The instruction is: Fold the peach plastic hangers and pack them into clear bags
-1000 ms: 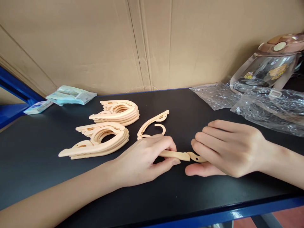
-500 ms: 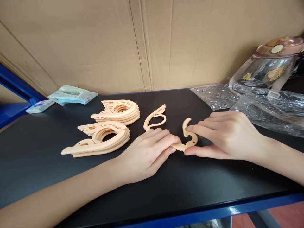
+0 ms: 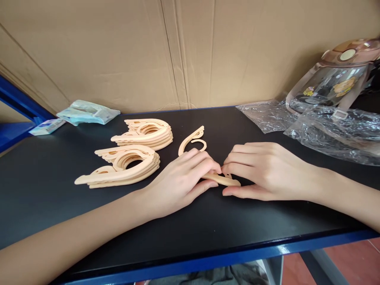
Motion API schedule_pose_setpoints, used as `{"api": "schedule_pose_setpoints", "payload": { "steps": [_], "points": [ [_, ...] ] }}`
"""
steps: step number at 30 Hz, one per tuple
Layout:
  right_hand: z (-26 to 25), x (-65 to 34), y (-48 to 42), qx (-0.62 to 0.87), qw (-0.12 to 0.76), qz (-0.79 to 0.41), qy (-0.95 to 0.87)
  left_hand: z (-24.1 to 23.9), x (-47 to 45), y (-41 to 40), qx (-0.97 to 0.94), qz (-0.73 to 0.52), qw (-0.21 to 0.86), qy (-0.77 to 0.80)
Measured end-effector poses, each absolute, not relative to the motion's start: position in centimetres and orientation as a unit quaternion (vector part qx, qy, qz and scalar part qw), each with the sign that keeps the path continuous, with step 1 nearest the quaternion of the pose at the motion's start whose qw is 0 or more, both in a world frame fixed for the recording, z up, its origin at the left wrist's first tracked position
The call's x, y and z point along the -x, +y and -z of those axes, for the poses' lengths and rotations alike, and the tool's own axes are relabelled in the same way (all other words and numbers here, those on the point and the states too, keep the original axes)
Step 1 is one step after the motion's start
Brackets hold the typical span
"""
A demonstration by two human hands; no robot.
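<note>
While the left hand (image 3: 187, 182) pinches a cream-coloured hanger (image 3: 222, 180) between thumb and bent fingers, the right hand (image 3: 264, 170) curls over its other end, fingertips at its far side and thumb along the near side; how firmly that second hand grips, one cannot tell. The hanger lies between the two hands, low over a black tabletop (image 3: 184, 237).

Just beyond the left hand's knuckles rests a single hanger (image 3: 189, 142), partly hidden by them. Left of the grip sits a front stack (image 3: 127, 174) of folded hangers, with a back stack (image 3: 142, 138) close behind it. Farther off that way are a pale blue packet (image 3: 89, 113) and a smaller packet (image 3: 47, 126). To the right and beyond, crumpled clear plastic (image 3: 335, 134) spreads before a strapped bottle (image 3: 329, 85). A cardboard wall (image 3: 127, 55) closes the far side; nearer than the grip runs a blue edge (image 3: 208, 263), with reddish flooring (image 3: 353, 261) below.

Both hands are palm down, backs upward. The left forearm slants in from the lower left, the right from the right side.
</note>
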State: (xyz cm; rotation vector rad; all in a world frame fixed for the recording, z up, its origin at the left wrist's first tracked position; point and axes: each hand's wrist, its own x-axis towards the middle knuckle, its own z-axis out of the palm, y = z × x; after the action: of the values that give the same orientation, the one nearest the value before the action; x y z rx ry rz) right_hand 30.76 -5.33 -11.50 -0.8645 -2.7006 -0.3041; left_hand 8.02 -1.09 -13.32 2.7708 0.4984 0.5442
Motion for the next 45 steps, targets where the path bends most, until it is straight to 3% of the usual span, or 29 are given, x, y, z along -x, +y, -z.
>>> {"api": "schedule_pose_setpoints", "payload": {
  "steps": [7,18,26,45],
  "points": [
    [11.4,-31.4,-4.6,0.335,0.109,0.061,-0.934,13.1,-8.2,-1.3,-0.951,-0.19,0.134,0.203],
    [12.5,-34.8,-1.1,0.403,0.09,0.092,-0.906,13.2,-8.0,-1.4,-0.956,-0.185,0.097,0.207],
    [13.1,-34.8,-0.7,0.398,0.128,0.105,-0.902,13.8,-8.2,-0.9,-0.964,-0.142,0.082,0.209],
    [12.8,-33.7,-1.4,0.429,0.142,0.09,-0.888,13.5,-8.3,-1.4,-0.957,-0.173,0.039,0.23]
  ]
}}
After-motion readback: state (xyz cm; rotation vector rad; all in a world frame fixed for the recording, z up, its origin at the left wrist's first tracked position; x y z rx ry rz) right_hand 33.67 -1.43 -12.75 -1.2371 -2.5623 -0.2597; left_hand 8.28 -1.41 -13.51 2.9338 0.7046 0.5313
